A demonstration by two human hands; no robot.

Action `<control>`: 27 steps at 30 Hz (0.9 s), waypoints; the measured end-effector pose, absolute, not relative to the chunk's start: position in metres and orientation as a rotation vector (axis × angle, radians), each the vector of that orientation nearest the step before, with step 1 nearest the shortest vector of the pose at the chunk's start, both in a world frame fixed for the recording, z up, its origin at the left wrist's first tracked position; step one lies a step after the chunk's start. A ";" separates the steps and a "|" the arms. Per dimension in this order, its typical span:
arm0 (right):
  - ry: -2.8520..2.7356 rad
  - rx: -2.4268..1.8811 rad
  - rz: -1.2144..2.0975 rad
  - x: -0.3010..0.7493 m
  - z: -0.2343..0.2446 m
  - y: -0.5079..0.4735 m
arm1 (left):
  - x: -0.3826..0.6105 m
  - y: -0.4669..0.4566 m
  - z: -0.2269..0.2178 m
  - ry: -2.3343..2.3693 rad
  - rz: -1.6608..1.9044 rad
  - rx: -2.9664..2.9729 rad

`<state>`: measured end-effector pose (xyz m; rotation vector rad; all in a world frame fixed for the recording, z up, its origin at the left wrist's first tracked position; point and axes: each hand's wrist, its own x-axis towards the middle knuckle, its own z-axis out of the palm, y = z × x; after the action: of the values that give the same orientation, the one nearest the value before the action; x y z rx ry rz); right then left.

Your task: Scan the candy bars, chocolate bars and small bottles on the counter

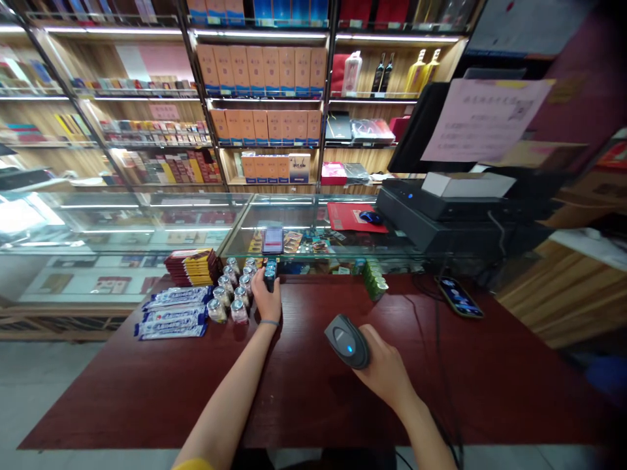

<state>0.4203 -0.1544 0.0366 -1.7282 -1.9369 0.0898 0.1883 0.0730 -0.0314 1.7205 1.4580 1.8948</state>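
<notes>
I work here with two bare hands. My left grip [267, 299] is closed around a small dark tin [269, 277], which sits at the back edge of the red worktop [147, 405], just in front of the glass display case [147, 222]. Directly left of this grip stand small glass jars [228, 294] with metal lids. Further left lie blue-and-white wrapped bars [171, 314], and behind them is a stack of red and yellow packs [191, 267].

My right grip [385, 369] is clamped on a handheld barcode scanner [347, 341], and the blue light of the scanner faces up. Ahead of this grip stand green cans [375, 281]. Further to the right, a smartphone [459, 297] lies on the worktop. Ahead of both grips, a second phone [272, 240] lies on the glass top, near a blue computer mouse [371, 217].
</notes>
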 end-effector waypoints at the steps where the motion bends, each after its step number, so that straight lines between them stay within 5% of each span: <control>1: -1.924 -1.729 0.096 0.422 0.037 -0.155 | 0.190 0.070 -0.029 1.455 1.926 1.731; 27: -1.591 -1.892 0.053 0.509 0.048 -0.198 | 0.424 0.056 -0.036 0.858 1.421 1.768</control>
<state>0.5090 -0.1984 0.0478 -1.8919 -1.5906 0.0530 0.4236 0.0558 -0.0356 1.7678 0.8580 1.4212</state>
